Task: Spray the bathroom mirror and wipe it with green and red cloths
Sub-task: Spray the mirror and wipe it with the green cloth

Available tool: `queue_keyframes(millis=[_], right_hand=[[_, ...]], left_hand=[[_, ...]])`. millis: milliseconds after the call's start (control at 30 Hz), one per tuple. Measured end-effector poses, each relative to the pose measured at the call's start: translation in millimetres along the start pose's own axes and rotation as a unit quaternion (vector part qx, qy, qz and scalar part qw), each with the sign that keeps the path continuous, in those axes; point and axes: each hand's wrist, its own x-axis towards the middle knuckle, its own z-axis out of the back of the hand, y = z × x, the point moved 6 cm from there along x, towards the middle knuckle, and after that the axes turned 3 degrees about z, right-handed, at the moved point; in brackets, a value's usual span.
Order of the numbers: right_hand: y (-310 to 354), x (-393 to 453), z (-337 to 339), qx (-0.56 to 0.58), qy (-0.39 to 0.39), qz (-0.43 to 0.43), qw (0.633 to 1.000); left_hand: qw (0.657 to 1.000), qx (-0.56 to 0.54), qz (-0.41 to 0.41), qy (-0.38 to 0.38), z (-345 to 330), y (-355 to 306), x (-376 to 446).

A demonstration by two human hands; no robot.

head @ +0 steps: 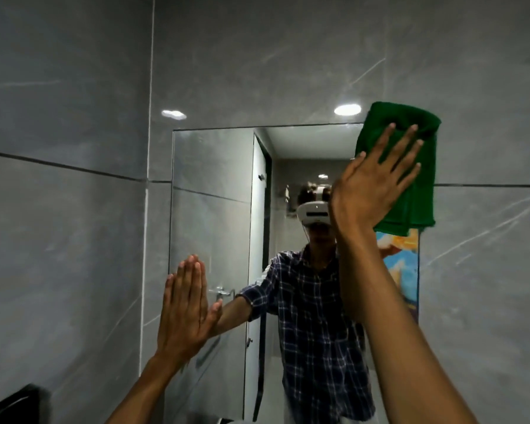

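Note:
The frameless bathroom mirror [214, 185] hangs on a grey tiled wall ahead of me. My right hand [377, 182] is raised with fingers spread, pressing a folded green cloth [410, 166] flat against the mirror's upper right corner. The cloth overlaps the mirror's top and right edges. My left hand [185, 310] rests flat against the mirror's lower left edge, fingers together, holding nothing. No red cloth or spray bottle is in view.
Grey marble-look tiles [68, 209] surround the mirror. A dark object [13, 403] shows at the bottom left corner. The mirror reflects a person in a checked shirt with a white headset, a door and a colourful picture.

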Motion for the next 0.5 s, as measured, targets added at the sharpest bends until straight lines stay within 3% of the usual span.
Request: queue_keyframes(millis=[100,167,267,367,500], right_hand=[[42.1,-15.1,-8.3,0.028,-0.002,-0.037,0.999],[84.9,-38.3,-19.7,0.039,0.015,0.004,0.999],[159.2,-90.4,-44.9,0.080,0.065,0.120,0.987],[216.4,-145.4,-66.2,0.125,0.124,0.267,0.948],[210.5,-186.9,-78.3,0.093,0.177,0.446,0.872]], left_hand=[[1.000,0.007,-0.001,-0.007,0.7,0.2,0.8],[1.000,0.009,-0.004,-0.013,1.3,-0.5,1.1],[1.000,0.001,-0.008,-0.023,2.8,-0.3,0.3],[0.999,-0.028,-0.019,-0.038,6.9,-2.6,1.0],[0.999,-0.017,-0.015,-0.035,3.7,0.8,0.2]])
